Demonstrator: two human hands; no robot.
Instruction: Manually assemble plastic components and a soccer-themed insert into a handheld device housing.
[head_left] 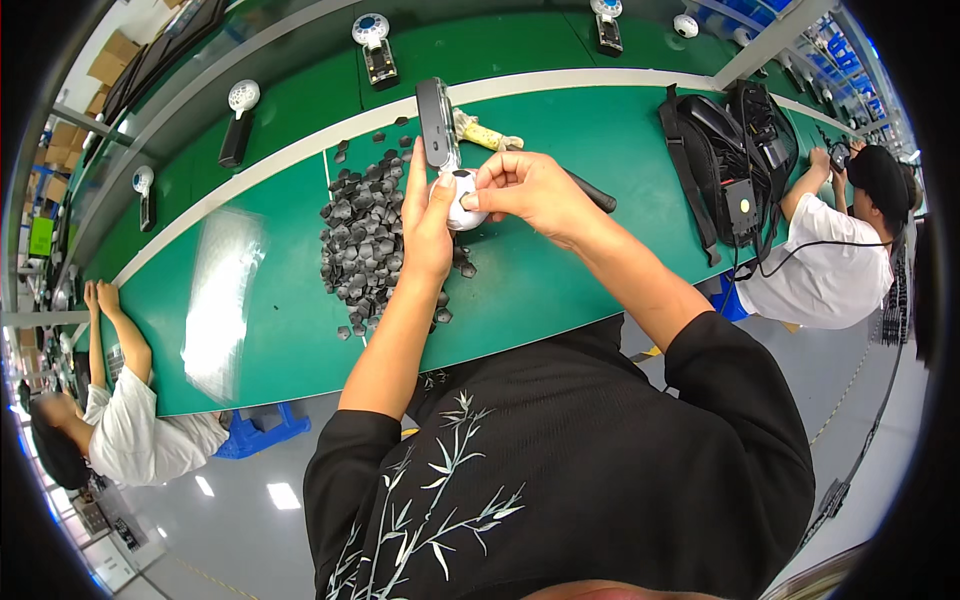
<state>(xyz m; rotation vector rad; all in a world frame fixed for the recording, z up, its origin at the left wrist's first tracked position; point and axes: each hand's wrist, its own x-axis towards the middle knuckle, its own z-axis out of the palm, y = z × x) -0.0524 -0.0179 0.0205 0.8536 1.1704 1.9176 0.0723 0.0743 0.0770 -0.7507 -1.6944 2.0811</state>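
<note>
My left hand (430, 222) is wrapped round a handheld device whose white ball-shaped head (462, 218) carries dark five-sided patches like a football. Its dark grey handle (433, 122) points away from me. At the ball, my right hand (525, 195) is closed in a pinch, thumb and fingertips touching a dark pentagon piece (468, 202); whether that piece is fixed to the ball I cannot tell. Left of the device spreads a heap of loose dark pentagon pieces (362, 235). Behind my right hand lies a yellow-and-white stick-like item (487, 136), and a black rod-shaped handle (592, 190) shows beside my forearm.
A black open bag (715, 150) with cables stands at the right of the green table (560, 290). A clear plastic sheet (222, 300) lies at the left. Several similar devices (378, 55) stand beyond the white ledge. Co-workers (820, 255) sit on both sides.
</note>
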